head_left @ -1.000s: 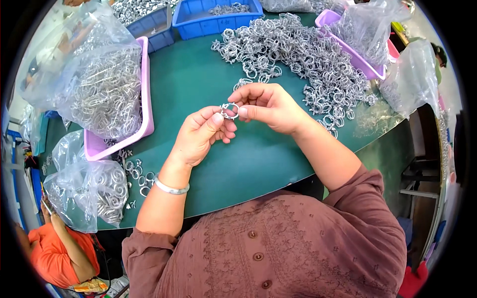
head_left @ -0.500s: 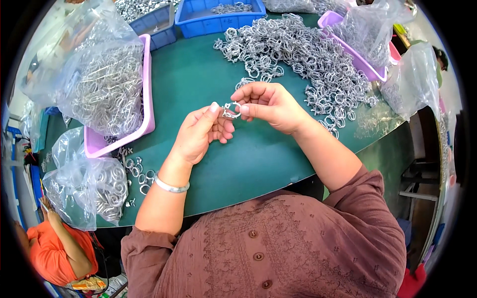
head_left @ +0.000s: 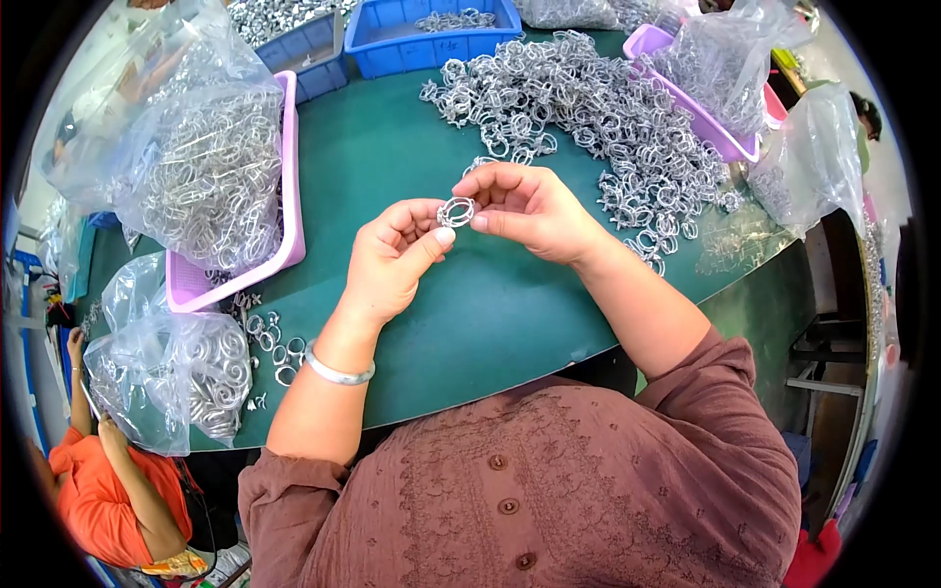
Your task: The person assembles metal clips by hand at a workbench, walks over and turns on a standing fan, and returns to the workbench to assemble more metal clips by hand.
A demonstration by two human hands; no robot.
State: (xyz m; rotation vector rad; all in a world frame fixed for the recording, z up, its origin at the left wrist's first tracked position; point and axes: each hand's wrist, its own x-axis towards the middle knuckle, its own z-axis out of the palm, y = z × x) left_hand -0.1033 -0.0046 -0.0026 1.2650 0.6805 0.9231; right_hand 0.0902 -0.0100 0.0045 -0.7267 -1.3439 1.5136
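Note:
A small silver metal ring clamp is pinched between both hands above the green table. My left hand grips its left side with thumb and fingers; a silver bangle circles that wrist. My right hand holds the clamp's right side with its fingertips. Just beyond my right hand lies a large loose pile of the same silver ring clamps, spreading to the right.
A pink tray at the left holds a clear bag of clamps. Another bag of clamps lies at the near left, with loose rings beside it. Blue bins stand at the back, a purple tray with bags at the right. A person in orange sits lower left.
Both hands have kept hold of the ring clamp, turning it slightly between the fingers; the hands stay in nearly the same place.

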